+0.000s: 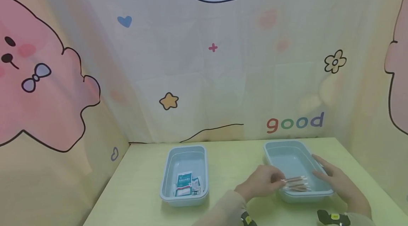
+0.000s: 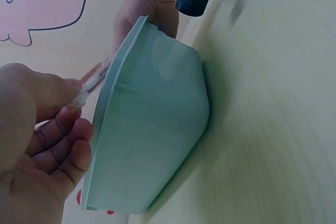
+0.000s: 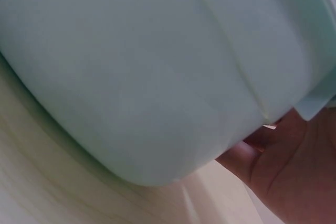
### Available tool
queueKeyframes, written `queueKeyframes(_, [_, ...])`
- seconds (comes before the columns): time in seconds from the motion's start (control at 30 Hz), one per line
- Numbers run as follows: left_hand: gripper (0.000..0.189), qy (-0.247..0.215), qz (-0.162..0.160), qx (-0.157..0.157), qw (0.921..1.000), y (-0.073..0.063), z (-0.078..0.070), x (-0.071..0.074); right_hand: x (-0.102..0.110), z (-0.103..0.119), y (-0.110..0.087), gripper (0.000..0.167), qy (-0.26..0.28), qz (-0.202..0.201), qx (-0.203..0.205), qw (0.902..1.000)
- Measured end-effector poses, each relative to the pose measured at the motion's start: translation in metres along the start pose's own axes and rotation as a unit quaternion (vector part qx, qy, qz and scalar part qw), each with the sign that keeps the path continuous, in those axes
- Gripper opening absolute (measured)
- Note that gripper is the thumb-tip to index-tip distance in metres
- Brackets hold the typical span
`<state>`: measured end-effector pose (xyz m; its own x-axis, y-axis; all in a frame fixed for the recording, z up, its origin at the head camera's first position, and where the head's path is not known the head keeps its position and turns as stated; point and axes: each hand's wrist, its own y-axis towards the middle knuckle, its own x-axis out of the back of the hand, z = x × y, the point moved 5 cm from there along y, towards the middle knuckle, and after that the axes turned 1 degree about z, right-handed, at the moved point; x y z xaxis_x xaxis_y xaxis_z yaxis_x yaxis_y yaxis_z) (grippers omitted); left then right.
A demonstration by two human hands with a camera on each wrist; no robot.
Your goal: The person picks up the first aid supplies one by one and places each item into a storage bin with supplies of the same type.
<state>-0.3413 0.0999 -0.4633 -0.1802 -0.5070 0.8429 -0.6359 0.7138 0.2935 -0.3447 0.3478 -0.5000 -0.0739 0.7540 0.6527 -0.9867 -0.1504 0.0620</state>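
My left hand (image 1: 262,183) pinches clear-wrapped cotton swabs (image 1: 296,183) with brownish sticks between thumb and fingertips. The swabs are over the near end of the right-hand pale blue plastic tray (image 1: 283,143). In the left wrist view the wrapped swabs (image 2: 93,80) stick out from my left hand (image 2: 39,129) beside the tray's rim. My right hand (image 1: 342,181) holds the tray's right side, thumb over the rim. The right wrist view is mostly the tray's outer wall (image 3: 131,77), with part of my right hand (image 3: 294,166) against it; some fingers are hidden.
To the left stands a second pale blue tray (image 1: 163,183) with several small green-and-white packets (image 1: 184,180) at its near end. Both trays are on a pale yellow table (image 1: 236,162). A printed curtain (image 1: 204,77) hangs behind and along the sides.
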Motion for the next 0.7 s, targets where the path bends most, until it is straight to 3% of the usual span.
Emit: queueKeyframes(0.7, [0.013, 0.009, 0.012, 0.04, 0.9991, 0.0053, -0.0023, -0.0013, -0.0005, -0.0039, 0.0034, 0.071, 0.019, -0.001, 0.006, 0.9998])
